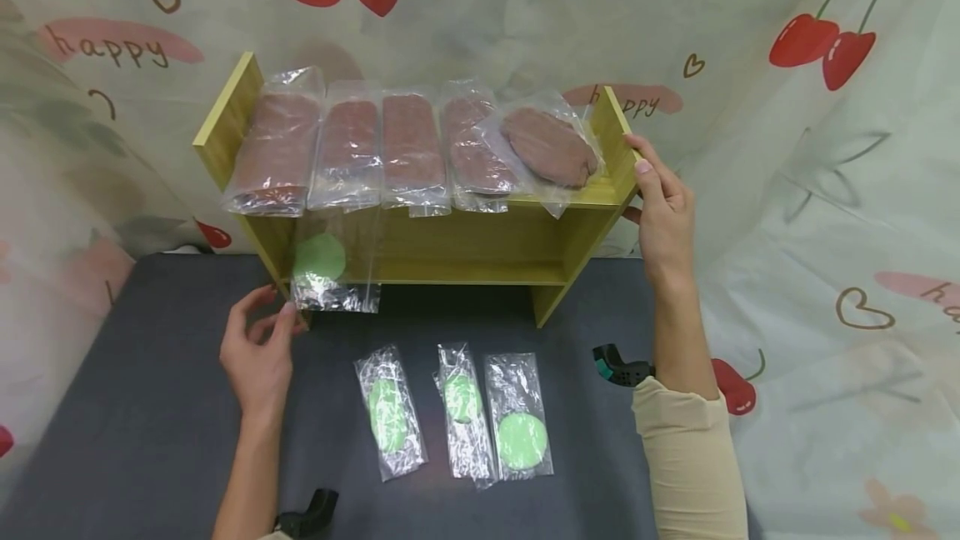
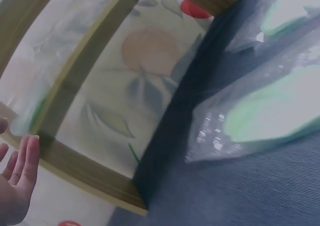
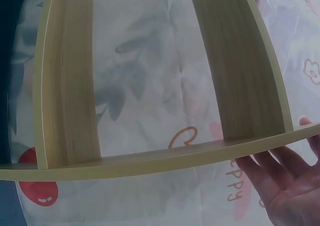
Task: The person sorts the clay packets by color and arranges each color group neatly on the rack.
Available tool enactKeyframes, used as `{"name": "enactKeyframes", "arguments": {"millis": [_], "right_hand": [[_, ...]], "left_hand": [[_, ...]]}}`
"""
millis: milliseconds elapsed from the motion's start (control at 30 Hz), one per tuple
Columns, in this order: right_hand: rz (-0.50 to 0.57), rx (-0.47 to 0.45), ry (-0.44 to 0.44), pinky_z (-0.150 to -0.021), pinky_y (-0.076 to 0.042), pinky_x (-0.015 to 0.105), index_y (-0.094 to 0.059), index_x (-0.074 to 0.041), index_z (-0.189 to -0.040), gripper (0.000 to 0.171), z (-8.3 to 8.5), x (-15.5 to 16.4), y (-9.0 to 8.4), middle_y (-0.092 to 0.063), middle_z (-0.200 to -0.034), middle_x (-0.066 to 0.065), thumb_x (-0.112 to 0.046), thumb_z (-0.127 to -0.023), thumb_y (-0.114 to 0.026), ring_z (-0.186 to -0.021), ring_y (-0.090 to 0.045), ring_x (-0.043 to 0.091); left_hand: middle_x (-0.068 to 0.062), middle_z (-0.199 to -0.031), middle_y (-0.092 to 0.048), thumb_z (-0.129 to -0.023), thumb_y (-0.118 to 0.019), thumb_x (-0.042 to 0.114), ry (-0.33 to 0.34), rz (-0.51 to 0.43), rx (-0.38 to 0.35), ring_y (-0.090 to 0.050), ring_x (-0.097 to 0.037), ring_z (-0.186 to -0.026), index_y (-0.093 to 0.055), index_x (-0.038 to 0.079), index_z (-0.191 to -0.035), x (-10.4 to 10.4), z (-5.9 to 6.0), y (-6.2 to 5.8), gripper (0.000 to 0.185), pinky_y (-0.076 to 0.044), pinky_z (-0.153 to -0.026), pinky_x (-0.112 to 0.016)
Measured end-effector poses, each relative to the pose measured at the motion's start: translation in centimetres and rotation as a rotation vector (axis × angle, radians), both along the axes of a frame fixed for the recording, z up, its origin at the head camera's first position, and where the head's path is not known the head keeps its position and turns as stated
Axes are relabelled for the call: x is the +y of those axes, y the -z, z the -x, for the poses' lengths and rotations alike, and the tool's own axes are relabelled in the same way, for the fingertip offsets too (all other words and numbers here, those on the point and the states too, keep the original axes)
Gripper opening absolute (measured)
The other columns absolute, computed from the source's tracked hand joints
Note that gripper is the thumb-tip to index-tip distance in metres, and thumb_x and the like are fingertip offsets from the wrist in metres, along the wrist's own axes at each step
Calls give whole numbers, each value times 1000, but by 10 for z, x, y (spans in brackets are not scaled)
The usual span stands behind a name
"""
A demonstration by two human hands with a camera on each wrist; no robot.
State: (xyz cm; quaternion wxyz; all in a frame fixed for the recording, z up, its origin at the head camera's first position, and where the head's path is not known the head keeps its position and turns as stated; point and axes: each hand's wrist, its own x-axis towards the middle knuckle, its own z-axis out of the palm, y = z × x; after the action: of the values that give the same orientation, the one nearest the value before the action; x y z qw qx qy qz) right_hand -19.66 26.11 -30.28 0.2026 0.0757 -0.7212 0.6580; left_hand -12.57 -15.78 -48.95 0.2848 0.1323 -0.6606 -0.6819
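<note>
A wooden two-level shelf (image 1: 465, 244) stands at the back of a dark mat (image 1: 150, 407). Several clear bags of brown pieces (image 1: 408, 148) lie along its top level. One bag with a green disc (image 1: 322, 265) leans in the lower level at the left. My left hand (image 1: 272, 319) hovers by the shelf's left foot, just beside that bag's corner, fingers relaxed and holding nothing; the left wrist view shows its straight fingers (image 2: 20, 166) near the frame (image 2: 90, 168). My right hand (image 1: 643, 182) rests with straight fingers against the shelf's right side panel (image 3: 240, 61).
Three more green-disc bags (image 1: 390, 411) (image 1: 463, 407) (image 1: 519, 432) lie in a row on the mat in front of the shelf. A cherry-printed cloth (image 1: 825, 148) covers the backdrop and both sides. A sleeve (image 1: 686, 448) covers my right forearm.
</note>
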Motion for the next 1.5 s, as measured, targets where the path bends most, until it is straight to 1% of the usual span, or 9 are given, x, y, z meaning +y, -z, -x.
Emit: {"name": "enactKeyframes", "arguments": {"millis": [133,300,500,700,833,1000,1200,1333,1500], "right_hand": [[12,1,-4,-73,-56,26,-63,-19,-136,35,0,0,-1,-56,-140,7,-29,-105,-51,-106,-60,24],[23,2,-4,-72,-56,27,-64,-18,-135,35,0,0,-1,-56,-139,7,-28,-104,-51,-105,-60,24],[24,-9,-1,-69,-56,26,-65,-17,-133,33,-1,1,0,-58,-134,9,-27,-104,-52,-99,-61,22],[21,-10,-5,-69,-56,27,-65,-17,-133,33,-2,1,2,-57,-134,10,-27,-104,-52,-98,-61,22],[21,-11,3,-69,-55,27,-65,-17,-133,33,-1,1,1,-58,-134,9,-27,-104,-52,-99,-61,23],[27,-14,0,-69,-56,26,-65,-17,-133,33,-1,2,2,-58,-134,10,-27,-104,-53,-98,-61,22],[36,-12,-12,-69,-55,26,-65,-17,-133,33,-1,1,3,-56,-136,9,-27,-104,-53,-99,-61,23],[32,-9,-4,-69,-55,26,-65,-17,-133,33,0,1,3,-57,-134,9,-27,-104,-53,-99,-61,23],[19,5,3,-69,-55,26,-66,-18,-133,33,1,1,1,-57,-136,8,-28,-104,-52,-98,-61,22]], "left_hand": [[-8,-115,-60,-91,-69,0,10,-56,-40,-69,-11,-78,-62,-1,-126,-2,-10,12,35,-55,-66,-20],[-5,-113,-62,-91,-69,0,27,-85,-72,-70,-11,-78,-63,2,-125,-4,-23,27,34,-55,-67,-21],[-8,-113,-62,-92,-69,2,50,-93,-104,-69,-9,-78,-62,2,-126,-2,-36,41,35,-55,-67,-20],[-7,-114,-63,-93,-68,4,114,-70,-151,-69,-9,-80,-60,3,-130,3,-48,54,37,-56,-67,-22],[-8,-113,-64,-93,-69,5,145,-62,-165,-70,-10,-81,-59,3,-131,7,-54,61,39,-56,-65,-24],[-13,-111,-63,-92,-69,3,145,-59,-174,-70,-9,-78,-57,-2,-131,10,-59,69,41,-57,-65,-25],[-18,-112,-62,-91,-69,0,168,-82,-231,-70,-9,-78,-56,-2,-133,11,-68,82,44,-57,-67,-25],[-18,-110,-63,-91,-69,-2,184,-60,-272,-70,-7,-77,-55,-1,-134,14,-73,85,45,-57,-67,-24],[-22,-109,-63,-90,-69,-3,203,-23,-261,-70,-7,-76,-56,-3,-132,20,-77,90,44,-56,-66,-23]]}}
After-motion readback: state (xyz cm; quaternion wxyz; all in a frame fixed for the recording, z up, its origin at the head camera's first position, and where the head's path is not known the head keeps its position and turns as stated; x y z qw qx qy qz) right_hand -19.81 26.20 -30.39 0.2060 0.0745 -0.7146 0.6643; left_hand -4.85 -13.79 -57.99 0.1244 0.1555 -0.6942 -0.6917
